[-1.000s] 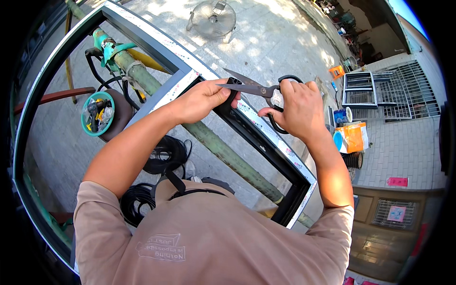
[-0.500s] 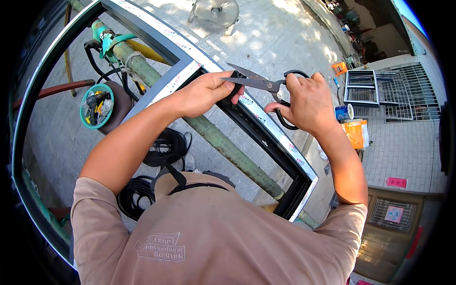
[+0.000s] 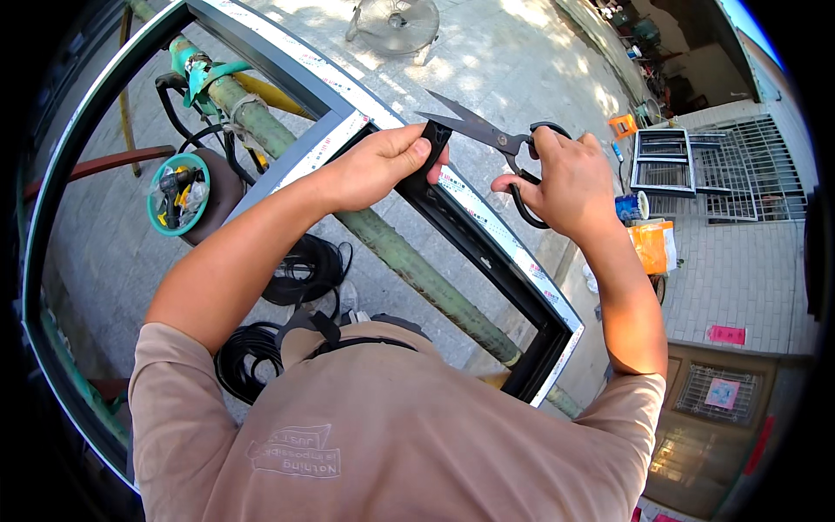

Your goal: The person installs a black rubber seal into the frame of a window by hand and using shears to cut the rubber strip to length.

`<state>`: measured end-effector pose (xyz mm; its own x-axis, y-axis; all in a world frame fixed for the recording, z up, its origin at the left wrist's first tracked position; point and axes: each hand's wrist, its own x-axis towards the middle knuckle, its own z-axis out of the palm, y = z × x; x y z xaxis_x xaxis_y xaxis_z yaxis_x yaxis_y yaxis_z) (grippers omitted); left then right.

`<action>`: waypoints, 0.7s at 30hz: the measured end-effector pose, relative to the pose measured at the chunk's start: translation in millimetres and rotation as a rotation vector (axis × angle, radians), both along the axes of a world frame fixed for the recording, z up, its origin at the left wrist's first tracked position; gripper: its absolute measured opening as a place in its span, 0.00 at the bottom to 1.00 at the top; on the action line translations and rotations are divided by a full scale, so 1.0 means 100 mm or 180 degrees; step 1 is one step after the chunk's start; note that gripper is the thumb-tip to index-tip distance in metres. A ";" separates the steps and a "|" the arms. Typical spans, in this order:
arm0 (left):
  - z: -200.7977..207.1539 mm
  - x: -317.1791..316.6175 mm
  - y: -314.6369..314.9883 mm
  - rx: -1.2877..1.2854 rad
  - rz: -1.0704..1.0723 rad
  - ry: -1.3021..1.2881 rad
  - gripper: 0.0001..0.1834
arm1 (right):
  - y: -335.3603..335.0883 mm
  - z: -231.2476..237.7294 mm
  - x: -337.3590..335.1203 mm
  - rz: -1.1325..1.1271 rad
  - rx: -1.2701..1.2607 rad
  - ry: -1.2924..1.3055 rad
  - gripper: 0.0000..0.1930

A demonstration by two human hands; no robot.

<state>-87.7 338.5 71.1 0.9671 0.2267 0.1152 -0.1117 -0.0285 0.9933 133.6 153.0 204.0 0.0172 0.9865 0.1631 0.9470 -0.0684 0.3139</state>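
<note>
My left hand (image 3: 387, 168) pinches the end of a black rubber sealing strip (image 3: 437, 135) between thumb and fingers, above the window frame (image 3: 335, 130). My right hand (image 3: 570, 184) is closed round the black handles of a pair of scissors (image 3: 487, 132). The two dark blades stand apart and point left, their tips just above the strip's end. Beneath both hands runs the frame, dark with white printed protective film, its inner channel black. Where the strip continues below my fingers, I cannot tell it from the channel.
A green pipe (image 3: 391, 248) passes under the frame. To the left, a teal bowl (image 3: 178, 193) of fittings sits on a round stool (image 3: 217, 196). Coils of black strip (image 3: 248, 361) lie by my feet. A fan (image 3: 394, 24) stands beyond; metal grilles (image 3: 757, 170) are at right.
The scissors have moved up and slightly right, off the strip, and their blades have opened wider. My left hand has stayed nearly still, keeping its pinch.
</note>
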 end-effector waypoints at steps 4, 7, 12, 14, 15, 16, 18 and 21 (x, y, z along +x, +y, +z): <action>-0.04 -0.02 -0.01 0.0113 0.0111 0.0035 0.22 | 0.04 0.06 -0.10 0.0192 -0.0112 -0.0025 0.39; -0.03 -0.02 -0.03 0.0195 0.0171 -0.0071 0.21 | 0.05 0.11 -0.11 0.0243 -0.0118 -0.0218 0.40; 0.02 -0.03 -0.06 0.0338 0.0172 0.0116 0.22 | 0.06 0.17 -0.16 0.0101 -0.0396 -0.0335 0.41; 0.06 -0.05 -0.08 0.0280 0.0207 0.0166 0.21 | 0.06 0.20 -0.18 0.0096 -0.0499 -0.0346 0.41; 0.07 -0.06 -0.09 0.0251 0.0222 0.0191 0.21 | 0.07 0.23 -0.19 0.0104 -0.0548 -0.0339 0.41; 0.06 -0.06 -0.10 0.0322 0.0294 0.0106 0.20 | 0.08 0.24 -0.21 0.0111 -0.0594 -0.0327 0.42; 0.05 -0.06 -0.13 0.0465 0.0439 -0.0062 0.17 | 0.09 0.24 -0.20 0.0193 -0.0583 -0.0360 0.42; 0.02 -0.06 -0.14 0.0548 0.0477 -0.0181 0.18 | 0.10 0.27 -0.20 0.0210 -0.0639 -0.0394 0.42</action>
